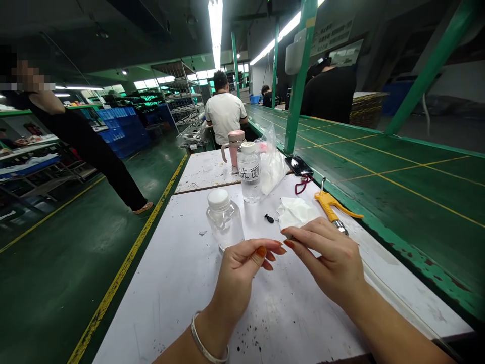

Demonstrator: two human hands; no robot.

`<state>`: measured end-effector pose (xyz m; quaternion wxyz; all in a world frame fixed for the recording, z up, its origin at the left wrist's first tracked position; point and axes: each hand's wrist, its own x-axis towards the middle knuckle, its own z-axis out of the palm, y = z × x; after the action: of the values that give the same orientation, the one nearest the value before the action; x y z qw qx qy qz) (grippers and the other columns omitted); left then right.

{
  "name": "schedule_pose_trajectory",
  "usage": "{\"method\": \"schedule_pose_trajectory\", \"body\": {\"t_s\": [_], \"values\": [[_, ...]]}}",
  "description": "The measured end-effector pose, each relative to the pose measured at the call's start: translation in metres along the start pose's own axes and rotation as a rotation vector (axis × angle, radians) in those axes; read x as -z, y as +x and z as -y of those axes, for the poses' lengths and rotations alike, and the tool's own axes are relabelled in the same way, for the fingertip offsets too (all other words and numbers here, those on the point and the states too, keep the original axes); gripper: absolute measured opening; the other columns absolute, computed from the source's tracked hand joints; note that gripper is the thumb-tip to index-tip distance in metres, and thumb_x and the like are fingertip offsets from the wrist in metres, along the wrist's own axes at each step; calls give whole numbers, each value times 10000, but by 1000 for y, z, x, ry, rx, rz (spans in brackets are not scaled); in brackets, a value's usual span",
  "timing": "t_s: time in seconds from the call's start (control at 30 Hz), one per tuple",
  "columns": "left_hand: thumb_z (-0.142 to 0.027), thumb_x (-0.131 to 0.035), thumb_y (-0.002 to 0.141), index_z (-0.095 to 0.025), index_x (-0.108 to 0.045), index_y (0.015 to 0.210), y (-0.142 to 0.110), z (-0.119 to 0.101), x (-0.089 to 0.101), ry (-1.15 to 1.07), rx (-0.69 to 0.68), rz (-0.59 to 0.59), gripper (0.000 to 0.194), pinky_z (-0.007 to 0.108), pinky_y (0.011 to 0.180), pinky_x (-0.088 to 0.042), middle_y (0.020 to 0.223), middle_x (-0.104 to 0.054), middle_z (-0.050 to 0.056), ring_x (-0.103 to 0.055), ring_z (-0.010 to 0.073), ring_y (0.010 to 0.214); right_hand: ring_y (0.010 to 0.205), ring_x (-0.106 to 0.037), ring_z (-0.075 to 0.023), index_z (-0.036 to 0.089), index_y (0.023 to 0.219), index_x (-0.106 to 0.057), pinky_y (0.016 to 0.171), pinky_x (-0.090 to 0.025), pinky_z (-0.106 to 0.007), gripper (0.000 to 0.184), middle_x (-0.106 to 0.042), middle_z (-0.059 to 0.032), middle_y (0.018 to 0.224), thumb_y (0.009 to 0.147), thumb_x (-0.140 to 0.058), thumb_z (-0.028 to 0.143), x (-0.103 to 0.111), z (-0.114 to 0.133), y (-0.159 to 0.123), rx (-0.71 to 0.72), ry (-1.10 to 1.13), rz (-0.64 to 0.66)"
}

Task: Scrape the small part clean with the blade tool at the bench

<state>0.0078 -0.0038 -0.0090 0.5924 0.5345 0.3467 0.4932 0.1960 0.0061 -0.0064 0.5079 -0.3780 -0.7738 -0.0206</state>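
A small dark piece (pixel 293 237) is pinched, mostly hidden, between fingertips of the right hand (pixel 335 260) above the white table (pixel 162 283) — the left hand (pixel 238 275) is held just beside; whether anything is gripped there cannot be told.

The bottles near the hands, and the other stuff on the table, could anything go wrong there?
The front bottle stands just beyond the left hand, so a bump might tip it; its white lid looks on, which should help stop a spill.

The right hand seems to pinch a small dark thing, mostly hidden by the fingers. If dropped, it could be hard to spot among the dark specks on the table.
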Motion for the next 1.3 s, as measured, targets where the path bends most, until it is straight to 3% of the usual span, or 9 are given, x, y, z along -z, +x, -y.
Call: {"method": "schedule_pose_trajectory", "body": {"t_s": [0.2, 0.33, 0.57, 0.93, 1.3], "values": [[-287, -580, 952, -223, -764, 973, 1, 3, 3, 13, -59, 7, 196, 269, 740, -507, 963, -736, 59, -628, 169, 895, 698, -569, -129, 160, 1052, -652, 649, -453, -266, 164, -640, -17, 756, 968, -523, 105, 1, 3, -2, -26, 189, 56], [-249, -708, 866, -208, -719, 858, 5, 3, 4, -31, -71, 11, 42, 243, 723, -497, 909, -666, 22, -596, 147, 891, 554, -545, -71, 186, 933, -624, 562, -432, -200, 241, -607, 37, 668, 1032, -405, 182, 1, 8, -4, -188, 376, 233], [-219, -694, 876, -175, -648, 784, 8, 7, 3, -88, -92, 134, 112, 277, 747, -496, 961, -593, 22, -582, 128, 845, 513, -535, -63, 182, 718, -570, 537, -411, -181, 409, -574, 43, 592, 1054, -388, 328, 1, 16, -2, -391, 598, 484], [-185, -653, 903, -173, -634, 838, 10, 12, 4, -89, -128, 180, 69, 309, 708, -548, 1002, -573, 27, -648, 135, 797, 484, -532, -78, 176, 697, -588, 498, -405, -188, 450, -588, 25, 559, 1038, -396, 398, 1, 18, -1, -518, 680, 551], [-176, -624, 918, -154, -611, 831, 8, 5, 3, -78, -110, 219, 90, 307, 702, -576, 982, -554, 19, -641, 108, 730, 484, -534, -78, 180, 709, -591, 496, -412, -185, 430, -602, 26, 572, 1035, -405, 389, 3, 16, -1, -525, 696, 595]]}}
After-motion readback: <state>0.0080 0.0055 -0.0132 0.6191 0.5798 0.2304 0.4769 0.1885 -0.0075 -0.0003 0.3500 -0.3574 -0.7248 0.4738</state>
